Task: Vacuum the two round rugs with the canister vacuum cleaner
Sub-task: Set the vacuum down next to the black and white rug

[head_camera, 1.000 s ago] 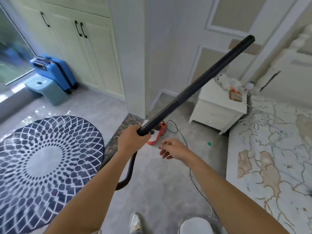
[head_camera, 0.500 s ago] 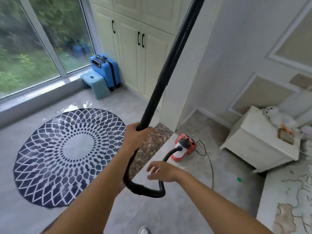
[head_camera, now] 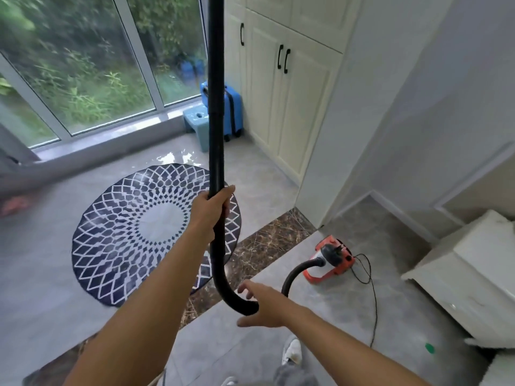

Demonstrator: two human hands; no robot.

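My left hand (head_camera: 213,208) grips the black vacuum wand (head_camera: 216,101), which stands almost upright and runs out of the top of the view. Below the hand the wand curves into the black hose (head_camera: 295,274), which leads to the orange canister vacuum (head_camera: 333,259) on the floor at right. My right hand (head_camera: 263,305) hovers open, fingers spread, just over the hose bend. A round navy-and-white patterned rug (head_camera: 133,232) lies on the grey floor behind the wand. Only this one rug is in view.
A dark marble threshold strip (head_camera: 267,243) crosses the floor beside the rug. The power cord (head_camera: 372,291) trails right of the canister. A white nightstand (head_camera: 471,277) stands at right, cream cupboards (head_camera: 289,87) behind, a blue suitcase (head_camera: 231,112) and stool (head_camera: 196,122) by the window.
The wand has swung from slanting right to nearly upright. The view has turned left toward the window and rug. My right hand has reached down to the hose bend.
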